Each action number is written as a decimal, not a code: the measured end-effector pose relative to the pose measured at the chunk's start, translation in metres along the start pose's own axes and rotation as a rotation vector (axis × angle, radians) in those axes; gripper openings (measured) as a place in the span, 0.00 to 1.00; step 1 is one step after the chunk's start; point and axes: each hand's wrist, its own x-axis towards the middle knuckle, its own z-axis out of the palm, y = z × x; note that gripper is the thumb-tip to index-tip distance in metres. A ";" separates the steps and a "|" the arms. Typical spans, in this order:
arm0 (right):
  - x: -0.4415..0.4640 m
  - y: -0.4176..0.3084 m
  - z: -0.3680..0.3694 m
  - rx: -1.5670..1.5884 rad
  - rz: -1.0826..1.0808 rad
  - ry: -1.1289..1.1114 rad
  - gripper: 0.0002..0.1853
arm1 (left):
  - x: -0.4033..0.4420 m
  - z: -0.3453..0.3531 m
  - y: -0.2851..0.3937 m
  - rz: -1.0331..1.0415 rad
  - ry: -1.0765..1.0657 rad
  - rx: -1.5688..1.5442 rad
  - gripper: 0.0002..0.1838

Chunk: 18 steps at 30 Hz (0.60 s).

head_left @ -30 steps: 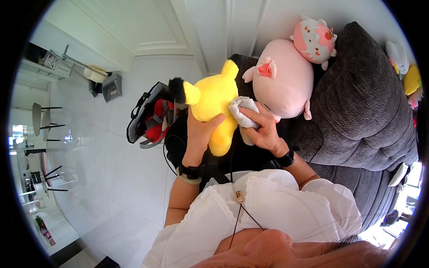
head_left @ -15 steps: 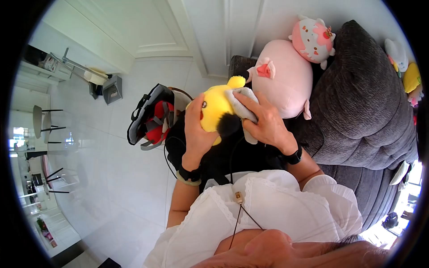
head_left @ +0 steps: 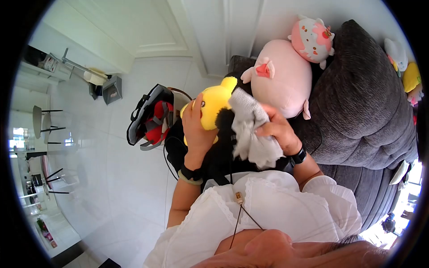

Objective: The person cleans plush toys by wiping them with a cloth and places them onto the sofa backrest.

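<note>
My left hand grips a yellow plush toy with black-tipped ears, its fingers wrapped over the face. One black ear tip points toward my right side. In my right hand is a light grey cloth, pinched near its right edge, with its loose folds spread out and hanging. The cloth is beside the plush toy, close to the black ear tip; whether they touch I cannot tell. Both are held above my lap.
A pink pig plush lies on the dark grey sofa, with a pink-and-white cat plush behind it. On the tiled floor to the left stands a black-and-red bag. A grey dustpan is farther back.
My right hand has drawn the cloth off the toy toward the right and down. The cloth, bunched before, now hangs more open. My left hand keeps hold of the plush toy.
</note>
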 end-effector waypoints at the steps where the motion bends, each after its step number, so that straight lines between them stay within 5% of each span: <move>1: -0.001 -0.002 0.000 -0.096 -0.067 0.058 0.28 | -0.001 -0.002 -0.001 -0.074 -0.032 -0.173 0.51; 2: 0.005 0.005 -0.003 -0.379 -0.299 0.168 0.28 | -0.002 -0.004 -0.001 -0.149 -0.062 -0.345 0.52; 6: 0.023 0.016 -0.006 -1.102 -0.669 0.243 0.30 | -0.003 -0.004 -0.003 -0.199 -0.210 -0.697 0.52; 18: 0.034 0.013 -0.043 -1.177 -0.545 0.643 0.28 | -0.006 -0.017 -0.005 -0.134 -0.217 -0.804 0.49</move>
